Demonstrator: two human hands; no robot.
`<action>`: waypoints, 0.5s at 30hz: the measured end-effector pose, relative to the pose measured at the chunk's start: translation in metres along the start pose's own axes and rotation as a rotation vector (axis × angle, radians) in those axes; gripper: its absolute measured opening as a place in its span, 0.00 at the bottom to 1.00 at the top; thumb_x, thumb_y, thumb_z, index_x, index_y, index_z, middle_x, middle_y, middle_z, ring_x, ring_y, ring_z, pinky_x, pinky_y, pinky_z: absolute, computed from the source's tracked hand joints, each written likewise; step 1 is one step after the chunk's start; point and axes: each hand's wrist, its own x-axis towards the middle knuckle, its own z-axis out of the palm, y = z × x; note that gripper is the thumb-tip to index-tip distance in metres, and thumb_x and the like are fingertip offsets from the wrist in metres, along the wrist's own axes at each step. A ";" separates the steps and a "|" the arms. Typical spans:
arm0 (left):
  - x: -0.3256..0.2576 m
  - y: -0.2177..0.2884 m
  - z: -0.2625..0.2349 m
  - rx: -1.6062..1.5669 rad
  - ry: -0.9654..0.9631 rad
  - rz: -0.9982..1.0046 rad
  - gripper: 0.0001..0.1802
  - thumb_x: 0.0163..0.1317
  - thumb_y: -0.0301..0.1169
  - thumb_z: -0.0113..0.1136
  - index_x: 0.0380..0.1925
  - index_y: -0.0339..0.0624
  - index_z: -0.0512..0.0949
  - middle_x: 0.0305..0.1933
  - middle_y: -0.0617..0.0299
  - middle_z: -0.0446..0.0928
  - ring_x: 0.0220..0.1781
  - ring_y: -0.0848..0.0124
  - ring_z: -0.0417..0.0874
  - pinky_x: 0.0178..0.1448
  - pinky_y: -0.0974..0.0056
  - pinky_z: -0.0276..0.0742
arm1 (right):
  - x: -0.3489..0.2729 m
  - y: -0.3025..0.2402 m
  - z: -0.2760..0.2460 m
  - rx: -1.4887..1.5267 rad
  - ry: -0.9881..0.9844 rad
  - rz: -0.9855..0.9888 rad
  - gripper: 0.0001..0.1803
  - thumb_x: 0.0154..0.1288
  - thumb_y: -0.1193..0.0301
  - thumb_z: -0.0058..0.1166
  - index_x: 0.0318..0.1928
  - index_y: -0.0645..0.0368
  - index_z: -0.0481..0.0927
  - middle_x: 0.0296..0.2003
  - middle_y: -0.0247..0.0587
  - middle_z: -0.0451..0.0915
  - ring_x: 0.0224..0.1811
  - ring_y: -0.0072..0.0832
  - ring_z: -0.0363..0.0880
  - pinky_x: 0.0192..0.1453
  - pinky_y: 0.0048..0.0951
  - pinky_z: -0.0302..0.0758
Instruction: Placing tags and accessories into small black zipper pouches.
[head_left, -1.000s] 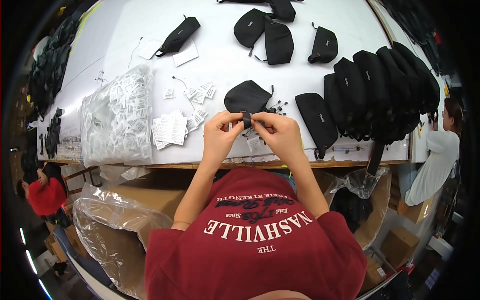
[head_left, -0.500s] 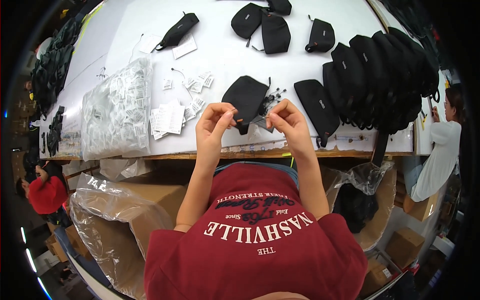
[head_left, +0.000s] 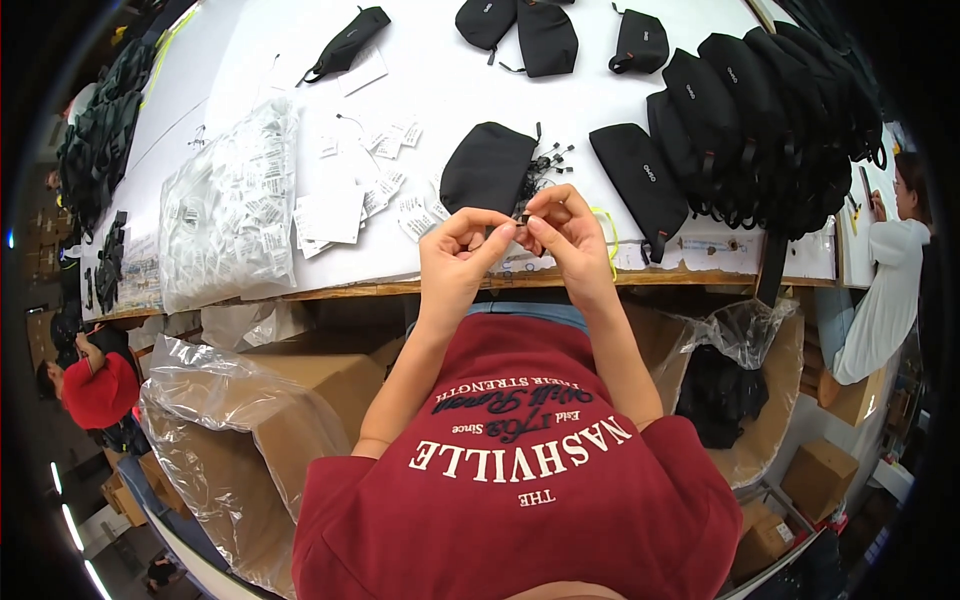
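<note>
My left hand (head_left: 456, 262) and my right hand (head_left: 574, 248) meet just above the table's near edge, each with thumb and forefinger pinched. Between their fingertips is a small black tag string (head_left: 522, 220), mostly covered by the fingers. Right behind my hands a black zip pouch (head_left: 487, 168) lies on the table. A loose bunch of black tag strings (head_left: 552, 160) with small plastic ends sits against its right side. To the left are a stack of white cards (head_left: 330, 214) and scattered small white labels (head_left: 386, 140). Another black pouch (head_left: 640, 185) lies to the right.
A clear plastic bag of white labels (head_left: 228, 215) stands at the left. Many black pouches (head_left: 745, 120) are piled at the right, others (head_left: 547, 42) lie farther back. Cartons with plastic liners (head_left: 225, 430) flank me below the table. A person in white (head_left: 884, 280) works at far right.
My hands, apart with a thin cord between them, have come together at the fingertips. The near pouch no longer shows between them. The view has shifted slightly.
</note>
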 end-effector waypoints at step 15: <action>-0.005 0.006 0.001 0.255 0.061 0.092 0.03 0.55 0.24 0.63 0.27 0.37 0.79 0.14 0.79 0.54 0.18 0.89 0.51 0.22 0.76 0.44 | -0.006 -0.003 0.010 -0.491 0.044 -0.236 0.06 0.62 0.80 0.51 0.40 0.62 0.72 0.32 0.37 0.77 0.37 0.22 0.79 0.43 0.23 0.73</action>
